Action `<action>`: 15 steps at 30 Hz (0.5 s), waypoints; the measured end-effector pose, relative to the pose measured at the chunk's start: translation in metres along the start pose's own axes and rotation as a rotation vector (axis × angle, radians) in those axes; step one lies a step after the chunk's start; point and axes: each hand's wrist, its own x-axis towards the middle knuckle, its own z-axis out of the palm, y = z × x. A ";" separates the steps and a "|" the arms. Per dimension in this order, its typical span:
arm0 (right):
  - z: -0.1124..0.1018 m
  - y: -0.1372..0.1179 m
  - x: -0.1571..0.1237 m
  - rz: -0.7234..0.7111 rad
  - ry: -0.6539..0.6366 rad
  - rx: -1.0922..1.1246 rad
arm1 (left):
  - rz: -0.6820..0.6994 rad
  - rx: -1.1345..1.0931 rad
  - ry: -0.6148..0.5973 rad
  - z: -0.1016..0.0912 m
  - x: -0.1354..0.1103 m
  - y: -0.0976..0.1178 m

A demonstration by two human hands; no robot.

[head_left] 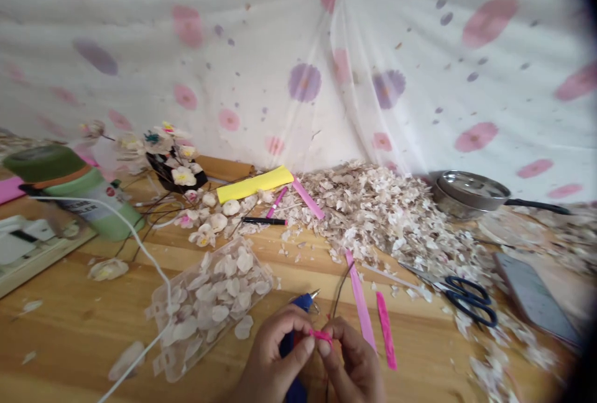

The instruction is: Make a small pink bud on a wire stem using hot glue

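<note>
- Down at the bottom centre, the left hand (275, 353) and right hand (352, 362) pinch a small pink strip (321, 334) between fingertips; both wrists are cut off by the frame edge.
- Behind the left hand, a blue tool (298, 310) is mostly hidden.
- Right of centre, the scissors (459, 294) lie partly among blurred petal scraps (382, 210).
</note>
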 end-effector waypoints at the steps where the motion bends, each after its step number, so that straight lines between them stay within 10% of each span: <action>1: 0.000 0.000 -0.001 -0.004 0.008 -0.002 | -0.014 0.003 -0.006 0.000 0.000 0.001; 7: -0.011 -0.008 0.003 -0.027 -0.056 -0.050 | -0.084 -0.023 0.013 -0.005 -0.004 0.001; 15: -0.033 -0.018 0.013 -0.128 0.218 0.172 | -0.122 -0.153 0.516 -0.029 0.005 -0.005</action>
